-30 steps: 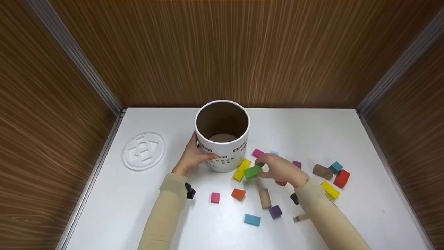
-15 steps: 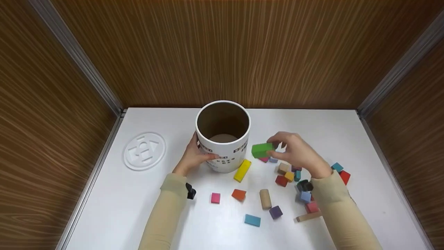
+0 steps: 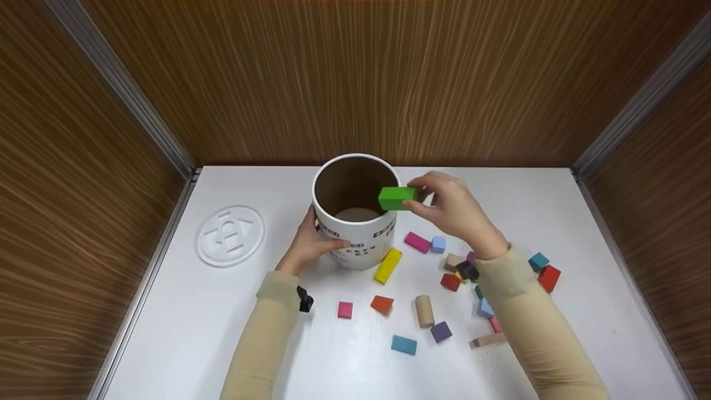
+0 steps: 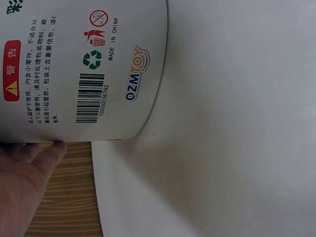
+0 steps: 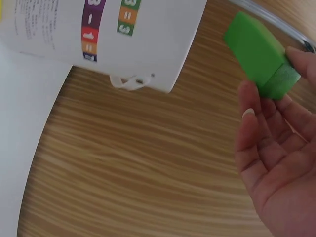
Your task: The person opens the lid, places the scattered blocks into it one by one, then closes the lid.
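A tall white printed cylindrical bucket (image 3: 358, 244) stands uncovered at the back middle of the table, its visible floor bare. My left hand (image 3: 311, 244) grips its left side, thumb across the printed front and fingers round behind; the left wrist view shows fingertips under the printed wall (image 4: 118, 64). Between thumb and fingers, my right hand (image 3: 452, 214) pinches a green rectangular block (image 3: 395, 198) by one end. In the head view the block overlaps the bucket's right rim. In the right wrist view the green block (image 5: 256, 54) is up beside the bucket's open end.
A round white lid (image 3: 230, 236) lies at the left. Near the bucket's base is a yellow block (image 3: 387, 266), with a magenta block (image 3: 417, 242) to its right. Several coloured blocks, including a red block (image 3: 549, 278) and a wooden cylinder (image 3: 424, 311), are scattered across the right half.
My right hand has lifted the green block from among the others, up and then left to the bucket's rim. My left hand has kept its grip on the bucket.
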`<state>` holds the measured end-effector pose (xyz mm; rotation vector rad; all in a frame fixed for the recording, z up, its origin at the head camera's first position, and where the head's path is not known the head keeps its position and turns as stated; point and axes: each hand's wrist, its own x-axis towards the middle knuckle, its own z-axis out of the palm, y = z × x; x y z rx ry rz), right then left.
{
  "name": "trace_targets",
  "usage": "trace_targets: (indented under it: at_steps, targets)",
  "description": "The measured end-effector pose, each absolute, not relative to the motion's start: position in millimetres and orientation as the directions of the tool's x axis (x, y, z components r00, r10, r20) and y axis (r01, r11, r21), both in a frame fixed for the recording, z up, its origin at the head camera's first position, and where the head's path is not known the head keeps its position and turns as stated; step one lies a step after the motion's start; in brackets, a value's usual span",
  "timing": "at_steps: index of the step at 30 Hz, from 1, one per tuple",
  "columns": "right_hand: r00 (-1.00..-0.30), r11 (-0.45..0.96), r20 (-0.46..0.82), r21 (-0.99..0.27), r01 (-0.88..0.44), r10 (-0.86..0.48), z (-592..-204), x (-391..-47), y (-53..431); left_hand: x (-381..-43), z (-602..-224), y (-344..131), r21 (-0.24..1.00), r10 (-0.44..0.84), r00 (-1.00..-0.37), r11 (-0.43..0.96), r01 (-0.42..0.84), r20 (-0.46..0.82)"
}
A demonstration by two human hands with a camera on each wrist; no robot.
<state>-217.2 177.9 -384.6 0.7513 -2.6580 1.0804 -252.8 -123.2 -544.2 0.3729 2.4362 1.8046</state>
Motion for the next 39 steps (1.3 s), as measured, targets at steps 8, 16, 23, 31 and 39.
trace_targets:
  at_steps: [8,16,23,31,39]
  targets:
    - [-0.863,0.665,0.289,-0.551,-0.503,-0.414,-383,-230,133,-255,-554,-126,0.956,0.217,-0.974,0.268,0.116,0.058]
    - [-0.882,0.747,0.189,-0.473,-0.467,-0.431,-392,-244,106,-254,-553,-128,0.955,0.224,-0.973,0.269,0.125,0.064]
    - [-0.890,0.745,0.167,-0.494,-0.448,-0.424,-400,-243,107,-253,-556,-129,0.952,0.228,-0.971,0.275,0.137,0.074]
    - [-0.898,0.726,0.224,-0.530,-0.438,-0.378,-398,-233,150,-252,-556,-127,0.952,0.228,-0.970,0.272,0.141,0.078]
    - [-0.950,0.796,0.097,-0.524,-0.302,-0.297,-418,-233,204,-250,-554,-127,0.951,0.216,-0.975,0.291,0.109,0.046]
